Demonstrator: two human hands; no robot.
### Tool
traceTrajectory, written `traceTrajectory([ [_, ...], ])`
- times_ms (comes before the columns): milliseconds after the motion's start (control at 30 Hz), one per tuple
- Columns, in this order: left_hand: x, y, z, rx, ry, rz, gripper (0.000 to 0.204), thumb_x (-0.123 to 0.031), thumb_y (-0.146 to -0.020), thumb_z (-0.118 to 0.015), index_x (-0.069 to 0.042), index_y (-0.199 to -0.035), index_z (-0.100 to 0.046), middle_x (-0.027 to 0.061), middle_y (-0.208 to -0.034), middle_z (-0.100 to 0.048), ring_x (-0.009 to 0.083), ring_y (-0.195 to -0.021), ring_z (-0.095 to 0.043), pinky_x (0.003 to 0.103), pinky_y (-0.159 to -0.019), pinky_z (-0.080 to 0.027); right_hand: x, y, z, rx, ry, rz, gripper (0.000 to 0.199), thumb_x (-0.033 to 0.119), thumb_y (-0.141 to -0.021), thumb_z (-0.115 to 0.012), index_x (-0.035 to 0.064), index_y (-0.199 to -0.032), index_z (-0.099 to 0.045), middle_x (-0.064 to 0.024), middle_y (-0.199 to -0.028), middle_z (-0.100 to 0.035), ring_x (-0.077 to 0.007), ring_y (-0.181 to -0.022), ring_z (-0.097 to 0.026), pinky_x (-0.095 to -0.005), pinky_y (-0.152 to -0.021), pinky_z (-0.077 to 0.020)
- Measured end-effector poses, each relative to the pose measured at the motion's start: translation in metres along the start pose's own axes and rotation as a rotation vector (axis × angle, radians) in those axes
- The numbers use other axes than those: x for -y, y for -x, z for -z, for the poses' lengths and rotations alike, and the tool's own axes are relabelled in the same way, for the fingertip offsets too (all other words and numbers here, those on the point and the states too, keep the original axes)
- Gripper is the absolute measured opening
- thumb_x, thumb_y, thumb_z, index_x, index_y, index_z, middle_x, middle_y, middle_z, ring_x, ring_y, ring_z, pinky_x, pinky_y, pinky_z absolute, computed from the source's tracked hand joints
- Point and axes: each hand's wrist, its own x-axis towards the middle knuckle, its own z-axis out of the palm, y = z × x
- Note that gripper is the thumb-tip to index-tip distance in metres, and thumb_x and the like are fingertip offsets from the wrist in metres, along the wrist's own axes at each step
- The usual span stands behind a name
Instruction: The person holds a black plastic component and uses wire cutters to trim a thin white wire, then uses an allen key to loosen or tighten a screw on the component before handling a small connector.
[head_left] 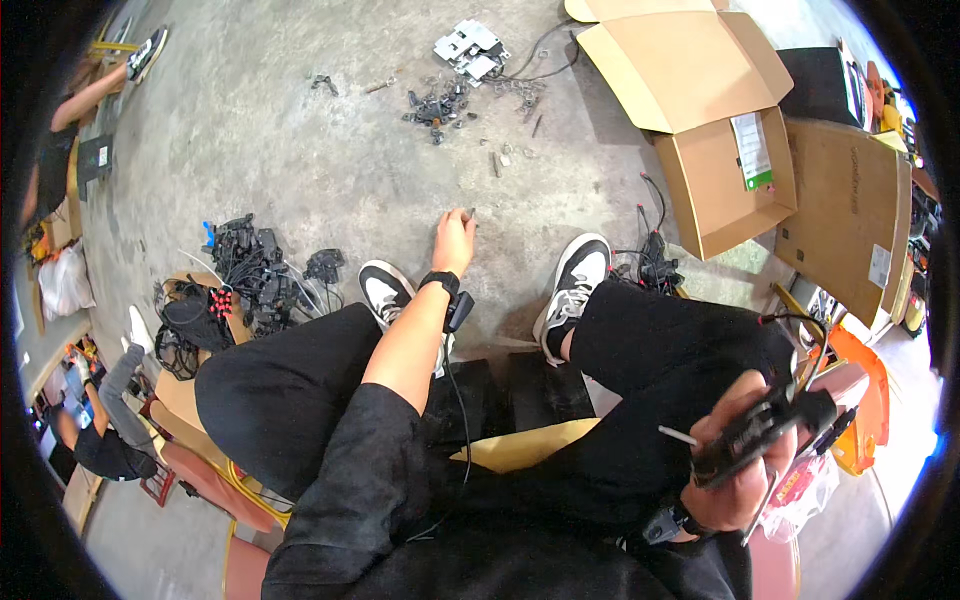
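Observation:
My left hand (455,243) reaches out over the concrete floor, just past my left shoe. Its fingers are closed, with something small and dark at the tips that I cannot make out. Close to my right thigh, my right hand (735,500) grips a black plastic device (745,440) with a cable rising from it. A thin metal rod (679,435) sticks out beside the fingers; whether it belongs to the device or is a separate tool is unclear. Farther out lies a small pile of black parts (437,108), by a silvery metal unit (472,50) with cables.
Black cabled devices (250,265) are heaped at the left. An open cardboard box (690,200) stands at the far right, with another carton (840,210) beside it. A black cabled device (655,265) lies near my right shoe (577,280). Other people sit at the left edge.

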Motion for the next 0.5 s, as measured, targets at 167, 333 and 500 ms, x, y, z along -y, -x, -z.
traceTrajectory([
  [167,-0.012,0.009,0.027,-0.023,0.17,0.099,0.024,-0.013,-0.071,-0.066,0.003,-0.086,-0.056,0.0148,-0.078,-0.063,0.0212,-0.069,-0.062,0.032,-0.062,-0.048,0.005,-0.003,-0.008,0.025,-0.078,-0.148,0.052,0.015,-0.071,-0.07,-0.0056,-0.113,-0.047,-0.0115,-0.093,-0.061,-0.0174,-0.08,-0.06,-0.0272,-0.073,-0.0474],
  [333,-0.041,0.02,0.066,-0.084,0.426,0.097,0.017,-0.006,-0.075,-0.061,0.004,-0.087,-0.055,0.0125,-0.078,-0.062,0.0189,-0.071,-0.063,0.029,-0.063,-0.05,0.001,-0.005,-0.026,0.092,0.158,-0.11,0.037,0.01,-0.076,-0.07,-0.0021,-0.105,-0.051,0.0015,-0.069,-0.056,0.0,-0.056,-0.047,-0.0148,-0.048,-0.033],
  [500,-0.154,0.067,0.145,-0.098,0.887,-0.029,0.014,-0.003,-0.083,-0.056,0.007,-0.095,-0.056,0.0121,-0.082,-0.062,0.0174,-0.076,-0.063,0.028,-0.069,-0.051,-0.019,-0.002,-0.034,0.222,0.227,0.157,0.035,0.017,-0.078,-0.067,-0.0049,-0.102,-0.053,-0.0058,-0.077,-0.059,-0.0037,-0.056,-0.053,-0.0196,-0.048,-0.0392],
])
